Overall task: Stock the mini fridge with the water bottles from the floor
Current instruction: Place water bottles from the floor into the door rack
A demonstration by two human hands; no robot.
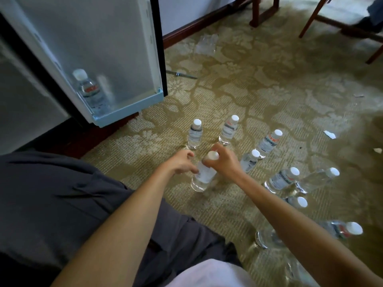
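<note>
We've got both on one water bottle (204, 176): our right grip (224, 162) curls round its neck under the white cap, and our left grip (182, 162) pinches the label side. It leans, base on the carpet (269, 90), near the open fridge door (103, 48), whose shelf holds a second bottle (91, 94).
</note>
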